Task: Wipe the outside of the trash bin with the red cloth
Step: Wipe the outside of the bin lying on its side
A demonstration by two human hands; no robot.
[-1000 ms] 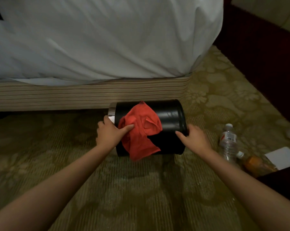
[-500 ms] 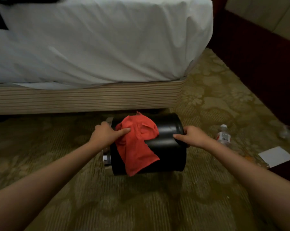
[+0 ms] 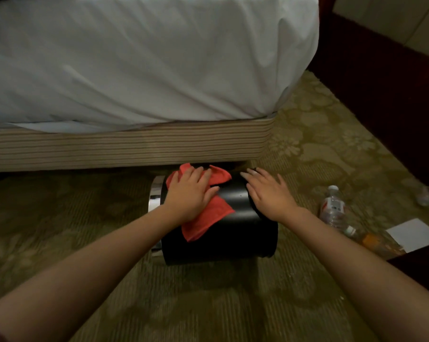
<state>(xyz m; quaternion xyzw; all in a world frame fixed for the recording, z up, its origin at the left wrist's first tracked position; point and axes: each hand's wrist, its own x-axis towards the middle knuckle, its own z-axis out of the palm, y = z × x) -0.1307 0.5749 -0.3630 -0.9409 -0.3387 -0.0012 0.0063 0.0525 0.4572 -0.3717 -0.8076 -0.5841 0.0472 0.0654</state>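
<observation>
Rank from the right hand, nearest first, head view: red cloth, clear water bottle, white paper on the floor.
From the right hand:
1. red cloth, just to its left on the trash bin, under the left hand.
2. clear water bottle, lying on the carpet to its right.
3. white paper, farther right, past the bottle.

no text can be read anywhere: the plastic bottle (image 3: pixel 333 209) lying at the right of the frame carries a white label with red and dark marks, but they are too small and blurred to make out.
</observation>
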